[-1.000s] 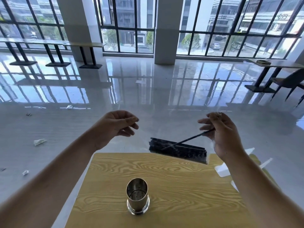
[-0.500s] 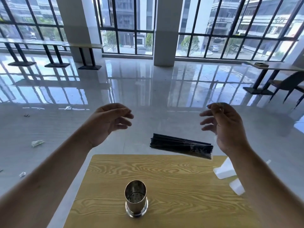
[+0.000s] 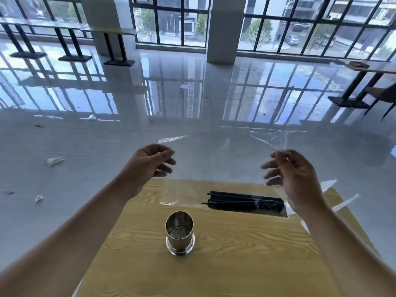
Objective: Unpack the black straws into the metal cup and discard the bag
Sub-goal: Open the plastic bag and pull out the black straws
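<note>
A clear plastic bag (image 3: pixel 216 172) hangs stretched wide between my two hands above the far end of the wooden table (image 3: pixel 214 264). My left hand (image 3: pixel 150 166) pinches its top left corner, my right hand (image 3: pixel 293 176) its top right corner. A bundle of black straws (image 3: pixel 244 202) lies crosswise in the bag's bottom right, low over the tabletop. The empty metal cup (image 3: pixel 180 232), perforated at its base, stands upright on the table in front of the bag, between my forearms.
White table parts (image 3: pixel 342 204) stick out past the table's right edge. Scraps of wrapper (image 3: pixel 54 161) litter the glossy floor at left. Other tables and a chair (image 3: pixel 381 97) stand far off by the windows.
Both hands have spread apart and lifted, so the bag is pulled open wide. The straw bundle has come down and nearer, over the table's far end.
</note>
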A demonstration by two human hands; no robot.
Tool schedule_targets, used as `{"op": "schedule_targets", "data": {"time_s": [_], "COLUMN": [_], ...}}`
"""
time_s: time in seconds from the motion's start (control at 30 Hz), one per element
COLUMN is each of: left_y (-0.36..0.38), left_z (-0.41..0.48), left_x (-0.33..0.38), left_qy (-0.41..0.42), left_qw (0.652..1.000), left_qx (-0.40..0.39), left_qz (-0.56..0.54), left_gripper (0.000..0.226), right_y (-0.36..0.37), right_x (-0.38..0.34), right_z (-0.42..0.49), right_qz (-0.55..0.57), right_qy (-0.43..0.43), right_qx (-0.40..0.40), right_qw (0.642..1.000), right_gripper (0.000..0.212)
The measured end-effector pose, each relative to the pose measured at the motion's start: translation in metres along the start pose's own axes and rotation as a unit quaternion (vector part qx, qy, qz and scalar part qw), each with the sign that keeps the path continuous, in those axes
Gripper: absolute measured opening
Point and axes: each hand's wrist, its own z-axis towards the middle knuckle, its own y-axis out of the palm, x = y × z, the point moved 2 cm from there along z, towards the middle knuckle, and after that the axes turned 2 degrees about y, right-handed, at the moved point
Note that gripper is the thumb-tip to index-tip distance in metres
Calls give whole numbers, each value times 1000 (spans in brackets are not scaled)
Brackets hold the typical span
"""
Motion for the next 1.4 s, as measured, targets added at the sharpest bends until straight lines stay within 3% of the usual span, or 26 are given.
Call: {"op": "schedule_targets", "data": {"time_s": [0.33, 0.53, 1.13, 1.4], "left_y": [13, 11, -23, -26], "left_z": [-17, -16, -30, -32], "left_x": [-71, -101, -179, -191], "left_qy": [-70, -92, -193, -213], "left_qw": [996, 994, 960, 954], "left_qx": [5, 22, 152, 159], "left_qz": [-51, -56, -131, -141], "left_gripper": [18, 9, 11, 13], "right_y": [-13, -9, 90, 115], "right_x": [32, 38, 11, -11], "right_z": [-14, -8, 24, 27], "right_qz": [-56, -106, -298, -324], "right_qy": [28, 31, -25, -45], "right_qx": [-15, -35, -141, -159], "right_qw": [998, 993, 944, 932], "right_gripper": [28, 21, 18, 20]}}
